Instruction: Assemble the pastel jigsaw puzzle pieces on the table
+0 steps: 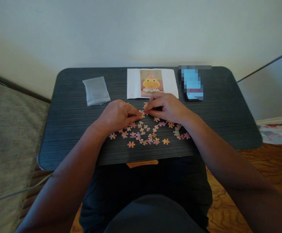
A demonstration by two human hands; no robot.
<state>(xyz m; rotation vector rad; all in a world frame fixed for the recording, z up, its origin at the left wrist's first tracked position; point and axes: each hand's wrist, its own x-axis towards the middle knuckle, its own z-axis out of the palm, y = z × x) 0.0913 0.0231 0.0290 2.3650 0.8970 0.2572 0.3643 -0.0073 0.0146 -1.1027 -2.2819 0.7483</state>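
My left hand (118, 116) and my right hand (165, 105) meet over the table's middle, fingertips pinched close together. Between them sits a small pale-pink puzzle piece (142, 113), gripped by both and partly covered by the fingers. Just behind it lies another puzzle piece (146, 105), near my right fingertips; whether the two are joined I cannot tell. Several loose puzzle pieces (138, 136) in pink, orange and purple are scattered in front of my hands, some partly hidden under them. Beyond my right hand lies a paper sheet with a printed picture (152, 82) of a yellow figure and a cake.
A clear plastic bag (96, 91) lies at the back left of the dark table (68, 129). A phone (192, 82), blurred out, rests at the back right. Behind the table stands a pale wall (141, 32). A cable (19, 191) runs at lower left.
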